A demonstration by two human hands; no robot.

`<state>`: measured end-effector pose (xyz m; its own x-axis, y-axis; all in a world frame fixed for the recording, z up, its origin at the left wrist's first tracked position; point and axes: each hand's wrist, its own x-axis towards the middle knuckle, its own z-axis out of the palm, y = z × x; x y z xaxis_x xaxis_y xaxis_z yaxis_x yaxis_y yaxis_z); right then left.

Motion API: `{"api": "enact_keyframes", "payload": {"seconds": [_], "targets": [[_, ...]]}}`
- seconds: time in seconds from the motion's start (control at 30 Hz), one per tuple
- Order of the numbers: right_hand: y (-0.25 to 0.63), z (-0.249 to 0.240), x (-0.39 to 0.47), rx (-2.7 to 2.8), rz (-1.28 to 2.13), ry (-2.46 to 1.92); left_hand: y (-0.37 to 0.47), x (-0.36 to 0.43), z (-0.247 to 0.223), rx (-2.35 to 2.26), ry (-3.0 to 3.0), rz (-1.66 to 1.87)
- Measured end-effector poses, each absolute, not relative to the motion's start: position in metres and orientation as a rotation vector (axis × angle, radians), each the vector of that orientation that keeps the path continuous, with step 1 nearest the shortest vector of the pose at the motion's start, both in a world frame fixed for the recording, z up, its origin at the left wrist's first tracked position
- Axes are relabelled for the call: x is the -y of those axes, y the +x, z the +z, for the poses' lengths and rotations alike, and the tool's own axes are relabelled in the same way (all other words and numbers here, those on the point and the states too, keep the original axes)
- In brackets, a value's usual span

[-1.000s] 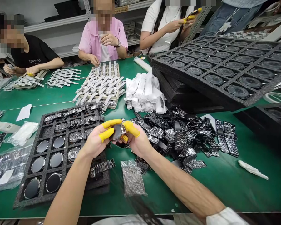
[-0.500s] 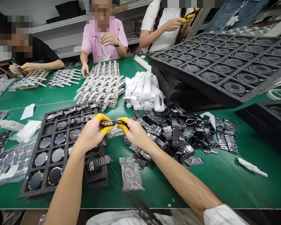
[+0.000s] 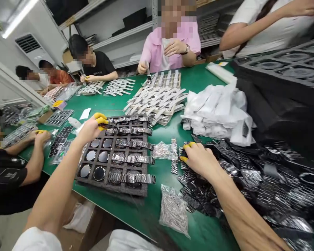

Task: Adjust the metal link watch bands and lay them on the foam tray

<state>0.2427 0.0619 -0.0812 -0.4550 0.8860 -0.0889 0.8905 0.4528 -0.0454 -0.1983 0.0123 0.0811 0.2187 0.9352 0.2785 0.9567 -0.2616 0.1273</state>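
My left hand (image 3: 92, 129), with yellow covers on its fingertips, pinches a dark watch (image 3: 108, 126) over the back left of a black foam tray (image 3: 99, 179). In this tray, round watch faces without bands (image 3: 103, 156) fill cells on the left, and watches with black metal bands (image 3: 132, 159) lie on the right. My right hand (image 3: 201, 158), fingertips also covered in yellow, is at the near-left edge of a heap of black metal watch bands (image 3: 251, 177). Its fingers close on a watch band (image 3: 181, 153), partly hidden beneath them.
Two clear bags of small metal pins (image 3: 174, 211) lie right of the tray. White wrapped bundles (image 3: 217, 111) and stacked black foam trays (image 3: 272, 101) stand at the back right. White-banded watches (image 3: 154, 101) sit farther back. Several co-workers sit around the green table (image 3: 104, 104).
My hands, together on the watch before, have parted. The left carried the watch leftward over the tray; the right let go and moved to the bands. The view has swung left.
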Motion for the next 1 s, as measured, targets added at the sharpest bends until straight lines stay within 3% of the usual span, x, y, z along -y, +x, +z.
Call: {"api": "enact_keyframes", "payload": {"seconds": [0.37,1.0], "targets": [[0.245,-0.080,-0.064,-2.603,-0.176,1.674,-0.267,0.007,0.021,2.173,-2.187,-0.246],[0.249,-0.088,-0.069,-2.681,-0.111,1.627,-0.249,-0.012,0.041,2.355,-2.278,0.004]]}}
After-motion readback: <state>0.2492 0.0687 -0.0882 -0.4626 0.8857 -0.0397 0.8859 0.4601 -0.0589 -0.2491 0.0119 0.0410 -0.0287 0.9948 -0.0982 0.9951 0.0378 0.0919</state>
